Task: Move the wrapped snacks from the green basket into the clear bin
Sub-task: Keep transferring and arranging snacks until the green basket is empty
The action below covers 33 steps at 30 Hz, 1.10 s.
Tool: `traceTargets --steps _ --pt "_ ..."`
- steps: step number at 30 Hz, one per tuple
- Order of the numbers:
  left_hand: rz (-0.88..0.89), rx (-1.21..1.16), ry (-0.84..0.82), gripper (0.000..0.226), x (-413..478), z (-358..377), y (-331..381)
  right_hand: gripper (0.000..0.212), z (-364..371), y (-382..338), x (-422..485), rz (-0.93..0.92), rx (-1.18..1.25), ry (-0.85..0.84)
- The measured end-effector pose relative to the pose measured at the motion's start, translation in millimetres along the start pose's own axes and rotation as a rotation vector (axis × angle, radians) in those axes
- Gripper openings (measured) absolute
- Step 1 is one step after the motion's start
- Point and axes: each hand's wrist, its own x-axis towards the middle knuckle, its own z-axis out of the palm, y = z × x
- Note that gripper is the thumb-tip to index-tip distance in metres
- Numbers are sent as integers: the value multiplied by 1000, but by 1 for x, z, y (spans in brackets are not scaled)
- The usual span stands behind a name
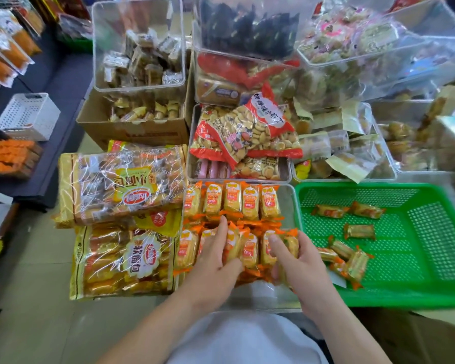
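Below the head camera, the only view, the clear bin (pixel 289 203) sits straight ahead of the person, with the green basket (pixel 431 295) touching it on its right side. Both hands are down in the bin's near row of orange-and-yellow wrapped snacks (pixel 233 199). The left hand (pixel 216 258) lies flat and spread on the packets, fingers extended, clasping nothing and seemingly pressing the row in place. The right hand (pixel 297 256) is curled around one wrapped snack (pixel 290 243) at the right end of that row, thumb across its face, apparently seating it beside its neighbours.

In the bin the packets stand side by side in two rows, long axes running away from the person, twisted ends pointing near and far. About seven loose snacks (pixel 359 231) are left in the basket, scattered to the right of the hands. Most lie crosswise with long axes left to right; the near cluster (pixel 350 261) at the basket's left wall lies at mixed angles. The right hand is clearly the nearer one to them, so the next reach is probably a short sideways move to that cluster, and each packet would need turning to match the rows.
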Motion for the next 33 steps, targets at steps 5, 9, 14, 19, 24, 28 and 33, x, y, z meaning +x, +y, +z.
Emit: traceTargets --steps 5,9,14,19,24,28,33 --pt "29 -16 160 97 7 5 -11 33 -12 2 14 253 115 -1" --pt "0 -9 277 76 11 6 -18 22 -22 10 14 99 62 -38" --pt "-5 138 366 59 15 6 -22 33 -29 26 26 -84 -153 26" --pt "57 352 338 76 21 15 -8 36 -27 30 39 -126 -229 85" --pt "143 596 275 65 41 27 11 43 -35 42 47 -65 -96 129" --pt "105 663 219 55 56 35 13 38 -42 50 48 -39 -57 127" --pt "109 747 195 54 62 44 13 41 -44 54 52 -17 -68 128"
